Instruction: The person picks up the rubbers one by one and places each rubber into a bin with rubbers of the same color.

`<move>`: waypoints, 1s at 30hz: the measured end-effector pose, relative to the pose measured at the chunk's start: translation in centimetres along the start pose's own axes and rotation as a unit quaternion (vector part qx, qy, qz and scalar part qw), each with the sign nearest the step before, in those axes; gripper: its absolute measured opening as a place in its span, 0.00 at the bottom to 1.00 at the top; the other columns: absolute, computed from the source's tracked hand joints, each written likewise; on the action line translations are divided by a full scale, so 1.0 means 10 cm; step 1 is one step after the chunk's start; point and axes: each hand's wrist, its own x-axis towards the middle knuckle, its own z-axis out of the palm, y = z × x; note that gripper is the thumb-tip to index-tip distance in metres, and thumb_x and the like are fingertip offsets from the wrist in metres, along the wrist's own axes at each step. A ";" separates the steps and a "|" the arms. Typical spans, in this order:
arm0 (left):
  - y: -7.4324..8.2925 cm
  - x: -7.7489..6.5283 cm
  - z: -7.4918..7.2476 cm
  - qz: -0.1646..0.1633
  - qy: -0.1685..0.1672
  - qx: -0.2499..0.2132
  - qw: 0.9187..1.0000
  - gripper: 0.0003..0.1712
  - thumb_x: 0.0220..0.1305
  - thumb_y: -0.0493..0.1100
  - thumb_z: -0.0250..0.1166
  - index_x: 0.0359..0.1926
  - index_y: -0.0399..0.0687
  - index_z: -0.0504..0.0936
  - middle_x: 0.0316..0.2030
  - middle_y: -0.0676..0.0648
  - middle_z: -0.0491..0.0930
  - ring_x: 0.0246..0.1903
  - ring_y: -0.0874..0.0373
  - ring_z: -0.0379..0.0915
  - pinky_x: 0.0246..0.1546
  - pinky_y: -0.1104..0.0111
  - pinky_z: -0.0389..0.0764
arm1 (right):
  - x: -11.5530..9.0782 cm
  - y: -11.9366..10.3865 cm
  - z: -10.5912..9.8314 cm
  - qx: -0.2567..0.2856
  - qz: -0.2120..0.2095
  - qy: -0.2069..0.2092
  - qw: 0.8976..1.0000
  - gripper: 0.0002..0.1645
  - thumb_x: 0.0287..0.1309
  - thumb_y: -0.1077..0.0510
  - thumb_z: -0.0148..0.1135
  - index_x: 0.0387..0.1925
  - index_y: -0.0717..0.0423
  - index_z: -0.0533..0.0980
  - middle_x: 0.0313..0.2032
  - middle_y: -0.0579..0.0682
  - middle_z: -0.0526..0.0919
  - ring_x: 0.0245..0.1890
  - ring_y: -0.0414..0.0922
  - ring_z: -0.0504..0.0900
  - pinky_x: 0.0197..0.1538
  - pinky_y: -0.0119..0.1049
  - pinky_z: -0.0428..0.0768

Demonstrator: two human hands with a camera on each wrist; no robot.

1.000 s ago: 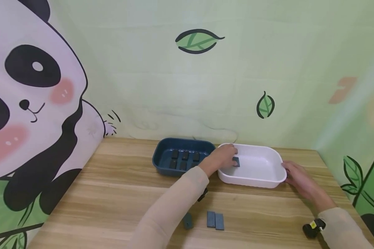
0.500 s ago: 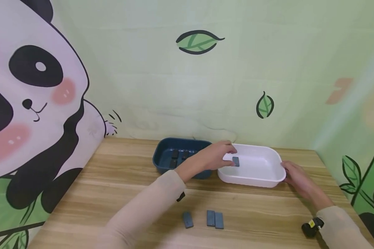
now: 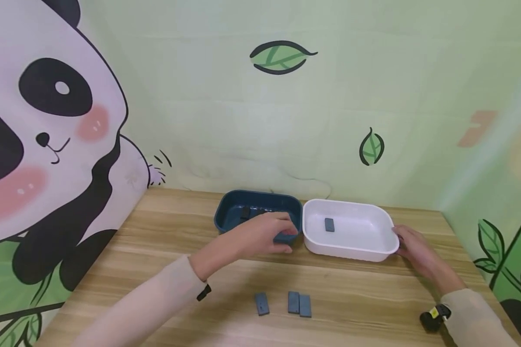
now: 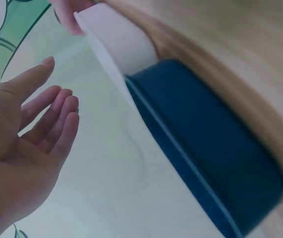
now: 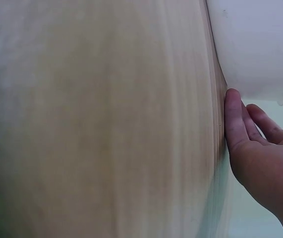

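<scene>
My left hand (image 3: 267, 233) hovers in front of the dark blue bin (image 3: 226, 205), hiding part of it. Its fingers are loosely bent and hold nothing, as the left wrist view also shows. Dark rectangular tiles (image 3: 245, 212) lie in that bin, mostly covered by the hand. To its right stands the white bin (image 3: 360, 236), with one blue-grey tile (image 3: 329, 224) lying flat inside. My right hand (image 3: 418, 250) holds the white bin's right end, thumb at the rim. In the right wrist view, its fingers (image 5: 234, 111) touch the bin's outer wall low down.
On the wooden table (image 3: 364, 299), three more blue-grey tiles lie nearer me: a single tile (image 3: 262, 303) and a side-by-side pair, a left tile (image 3: 293, 302) and a right tile (image 3: 305, 306). A printed backdrop (image 3: 199, 96) rises behind the bins.
My left hand has let go of the tile in the white bin and moved left, out of that bin, to in front of the blue one. The right hand has stayed at the white bin.
</scene>
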 end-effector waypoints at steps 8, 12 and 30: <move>-0.11 -0.47 0.23 -0.003 -0.042 -0.009 0.999 0.19 0.67 0.47 0.76 0.56 0.46 0.87 0.51 0.49 0.82 0.51 0.56 0.82 0.53 0.71 0.83 | 0.01 0.00 0.02 -0.004 0.005 -0.003 1.000 0.43 0.86 0.42 0.35 0.77 0.77 0.51 0.75 0.74 0.56 0.69 0.58 0.66 0.52 0.24 0.81; -0.10 -0.62 0.34 -0.036 -0.075 -0.017 0.996 0.23 0.65 0.51 0.78 0.57 0.46 0.86 0.51 0.51 0.80 0.50 0.58 0.81 0.53 0.68 0.83 | 0.01 0.01 0.00 -0.002 -0.002 0.001 1.000 0.41 0.87 0.44 0.34 0.76 0.79 0.52 0.73 0.75 0.58 0.61 0.46 0.73 0.52 0.24 0.81; 0.07 -0.97 0.77 -0.089 -0.094 0.006 0.992 0.25 0.60 0.59 0.80 0.49 0.50 0.85 0.42 0.57 0.77 0.39 0.69 0.72 0.41 0.72 0.82 | -0.01 0.00 0.01 0.001 -0.006 0.004 1.000 0.42 0.86 0.43 0.36 0.76 0.79 0.52 0.73 0.75 0.59 0.54 0.35 0.74 0.52 0.26 0.82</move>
